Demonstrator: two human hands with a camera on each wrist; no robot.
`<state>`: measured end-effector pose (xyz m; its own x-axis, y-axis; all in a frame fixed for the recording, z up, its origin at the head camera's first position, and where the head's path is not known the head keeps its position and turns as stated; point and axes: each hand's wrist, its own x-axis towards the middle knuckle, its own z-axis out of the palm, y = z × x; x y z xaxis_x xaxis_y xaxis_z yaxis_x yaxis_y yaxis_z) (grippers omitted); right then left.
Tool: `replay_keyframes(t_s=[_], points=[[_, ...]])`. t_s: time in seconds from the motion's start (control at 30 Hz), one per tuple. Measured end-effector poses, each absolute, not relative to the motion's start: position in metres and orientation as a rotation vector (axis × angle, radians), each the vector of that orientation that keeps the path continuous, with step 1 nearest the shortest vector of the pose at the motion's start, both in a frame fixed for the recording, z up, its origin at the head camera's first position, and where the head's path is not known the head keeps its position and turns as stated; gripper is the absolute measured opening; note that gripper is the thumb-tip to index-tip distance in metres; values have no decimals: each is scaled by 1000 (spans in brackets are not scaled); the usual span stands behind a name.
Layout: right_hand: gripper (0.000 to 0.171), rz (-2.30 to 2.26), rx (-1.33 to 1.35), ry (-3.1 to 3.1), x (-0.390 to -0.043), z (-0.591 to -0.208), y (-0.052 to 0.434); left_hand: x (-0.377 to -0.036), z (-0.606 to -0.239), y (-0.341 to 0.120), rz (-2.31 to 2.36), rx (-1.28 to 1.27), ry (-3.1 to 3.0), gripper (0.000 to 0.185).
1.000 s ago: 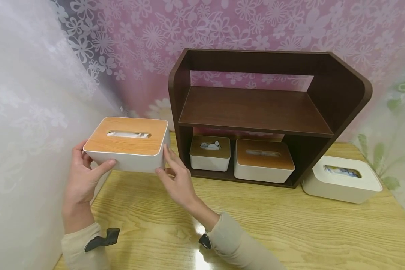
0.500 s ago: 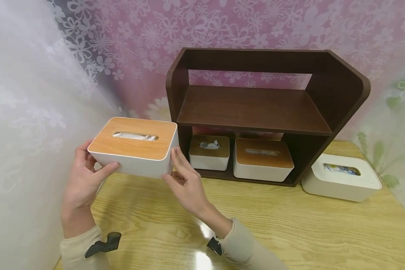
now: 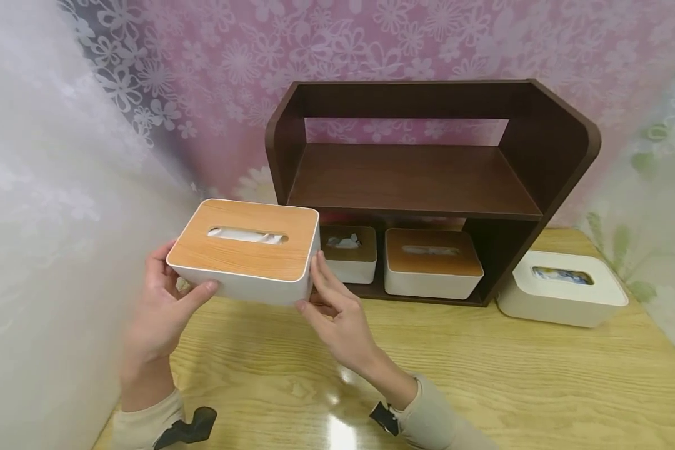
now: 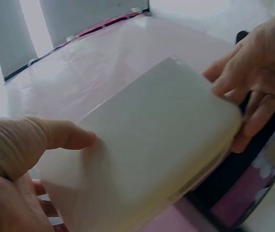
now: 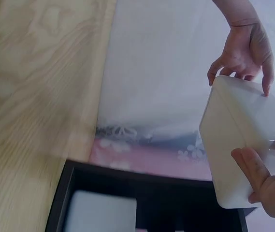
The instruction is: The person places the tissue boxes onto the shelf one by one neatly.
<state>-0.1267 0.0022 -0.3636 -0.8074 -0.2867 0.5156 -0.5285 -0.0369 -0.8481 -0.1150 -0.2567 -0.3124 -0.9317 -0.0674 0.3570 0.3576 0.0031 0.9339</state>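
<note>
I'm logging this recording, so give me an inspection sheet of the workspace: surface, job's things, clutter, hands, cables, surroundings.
Surface: wooden table, glossy, with light glare.
Job's things: tissue box with wood lid, held above the table, left of the shelf.
Clutter: two wood-lidded boxes in the shelf's lower bay; white box on the table to its right; upper shelf board bare.
Hands: left hand and right hand grip the tissue box's ends.
Cables: nothing seen.
Surroundings: pink floral curtain behind, white lace at left.
</note>
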Motion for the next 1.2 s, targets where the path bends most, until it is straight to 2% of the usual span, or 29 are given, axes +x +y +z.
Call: replay_keyframes(t_s=[0.43, 0.97, 1.2], points=[[70, 1796, 865, -2024, -127, -367, 65, -116, -327, -210, -2077, -383, -2076, 81], [78, 1766, 925, -1909, -122, -360, 100, -105, -323, -185, -1948, -497, -2147, 84], [76, 1752, 940, -1816, -123, -356, 111, -108, -317, -175, -1939, -556, -2148, 85]])
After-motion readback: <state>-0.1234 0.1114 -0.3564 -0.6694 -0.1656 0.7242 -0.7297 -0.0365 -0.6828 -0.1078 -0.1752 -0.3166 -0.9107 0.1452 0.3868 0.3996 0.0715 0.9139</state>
